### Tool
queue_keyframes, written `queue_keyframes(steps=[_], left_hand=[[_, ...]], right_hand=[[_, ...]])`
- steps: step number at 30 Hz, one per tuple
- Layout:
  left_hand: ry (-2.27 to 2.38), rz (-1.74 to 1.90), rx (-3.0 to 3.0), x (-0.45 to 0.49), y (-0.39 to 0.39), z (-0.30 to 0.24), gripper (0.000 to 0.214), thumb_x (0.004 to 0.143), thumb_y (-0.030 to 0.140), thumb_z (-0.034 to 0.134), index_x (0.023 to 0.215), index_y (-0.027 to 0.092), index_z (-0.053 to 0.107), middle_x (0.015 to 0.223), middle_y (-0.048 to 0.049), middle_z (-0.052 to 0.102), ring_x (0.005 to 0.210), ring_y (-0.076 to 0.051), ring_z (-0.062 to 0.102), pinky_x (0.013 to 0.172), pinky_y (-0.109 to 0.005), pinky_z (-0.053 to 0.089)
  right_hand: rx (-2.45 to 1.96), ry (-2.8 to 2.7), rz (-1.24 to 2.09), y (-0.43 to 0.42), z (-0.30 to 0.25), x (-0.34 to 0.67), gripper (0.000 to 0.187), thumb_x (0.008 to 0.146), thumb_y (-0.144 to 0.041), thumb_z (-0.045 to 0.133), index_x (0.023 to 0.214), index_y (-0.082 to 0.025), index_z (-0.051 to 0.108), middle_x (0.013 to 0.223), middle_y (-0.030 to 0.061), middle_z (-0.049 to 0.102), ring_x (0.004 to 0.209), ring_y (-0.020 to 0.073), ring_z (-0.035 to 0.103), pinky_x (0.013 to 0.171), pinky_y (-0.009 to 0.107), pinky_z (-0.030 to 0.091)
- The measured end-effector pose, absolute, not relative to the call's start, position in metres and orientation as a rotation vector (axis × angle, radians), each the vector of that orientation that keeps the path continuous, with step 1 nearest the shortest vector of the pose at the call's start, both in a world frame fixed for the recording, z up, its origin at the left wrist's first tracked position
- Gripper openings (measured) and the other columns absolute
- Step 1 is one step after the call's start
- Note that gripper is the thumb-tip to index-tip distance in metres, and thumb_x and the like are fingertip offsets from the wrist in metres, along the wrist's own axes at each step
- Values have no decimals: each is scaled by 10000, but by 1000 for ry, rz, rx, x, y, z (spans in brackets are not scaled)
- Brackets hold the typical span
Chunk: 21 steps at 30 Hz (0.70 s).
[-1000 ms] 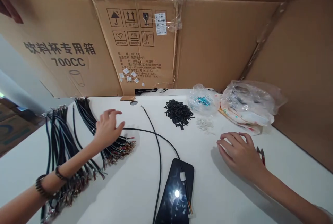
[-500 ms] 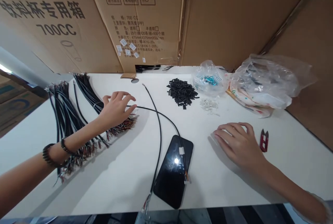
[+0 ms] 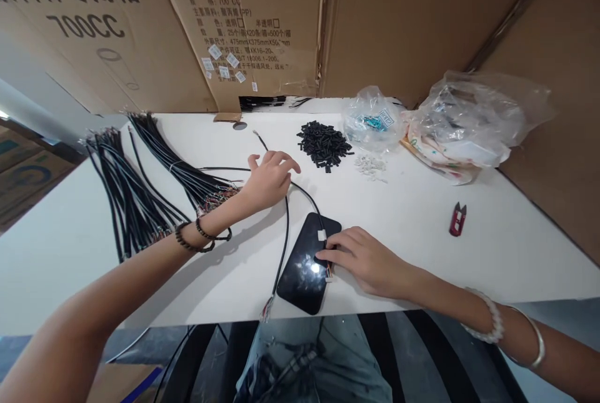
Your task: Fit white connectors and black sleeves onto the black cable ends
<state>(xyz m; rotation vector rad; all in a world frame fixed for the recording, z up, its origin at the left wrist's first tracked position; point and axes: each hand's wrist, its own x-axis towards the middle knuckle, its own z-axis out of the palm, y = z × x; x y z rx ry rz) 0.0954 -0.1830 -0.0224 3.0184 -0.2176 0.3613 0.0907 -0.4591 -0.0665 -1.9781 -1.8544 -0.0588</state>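
Head camera, looking down over the desk (image 3: 520,265). The left hand (image 3: 270,181) sits at centre, fingers arched and thumb out, over a single black cable (image 3: 286,234). The cable passes beneath the palm; whether the fingers grip it cannot be told. The right hand (image 3: 368,259) lies lower, fingers together and reaching to the right edge of a black phone (image 3: 300,272). The fingertips are just beside the cable's pale connector (image 3: 329,275), but any pinch is hidden. The phone lies flat, with the cable crossing its right side and a small white tag (image 3: 321,235) near its top edge. Its dark glass appears to serve as a flat backing against which the small end shows up. Cable bundles (image 3: 126,194) are kept to the left, seemingly clear of the working spot. Black sleeves (image 3: 323,145), white clips (image 3: 370,165) and two plastic bags (image 3: 469,119) sit toward the back. Red snips (image 3: 458,218) lie apart at right, within the right hand's reach. A cardboard box (image 3: 262,22) fills the top of the frame.
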Motion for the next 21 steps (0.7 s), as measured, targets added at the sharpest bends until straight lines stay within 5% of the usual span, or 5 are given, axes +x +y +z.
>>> queue_keyframes(steps=[3, 6, 14, 21], left_hand=[[-509, 310, 3036, 64, -186, -22, 327, 739, -54, 399, 857, 175, 601, 1096, -114, 629, 1120, -310, 522, 949, -652, 259], [-773, 271, 3017, 27, -180, -26, 283, 780, -47, 424, 794, 179, 595, 1028, -97, 650, 1030, -276, 558, 978, -618, 266], [-1036, 246, 2964, -54, -175, -36, 382, 915, 45, 451, 1088, 337, 628, 1188, -62, 640, 1079, -242, 578, 1040, -523, 296], [-1074, 263, 2856, -72, -187, -47, 324, 954, 148, 494, 1168, 354, 625, 1096, -34, 706, 1049, -221, 610, 1037, -465, 307]], right_hand=[[-1999, -1894, -128, -464, -65, 84, 302, 937, -124, 500, 1232, -148, 564, 1111, 124, 594, 1012, 245, 511, 846, 381, 390], [-1990, -1878, -143, -469, -64, 79, 297, 964, -253, 537, 1239, -143, 556, 1143, 129, 593, 1048, 247, 512, 867, 384, 381], [-2059, -1687, -154, -480, -54, 68, 270, 958, -263, 563, 1214, -180, 558, 1138, 108, 582, 1058, 241, 504, 898, 414, 330], [-2075, -1516, -170, -494, -52, 57, 227, 962, -266, 552, 1184, -233, 581, 1124, 68, 582, 1073, 215, 500, 950, 411, 315]])
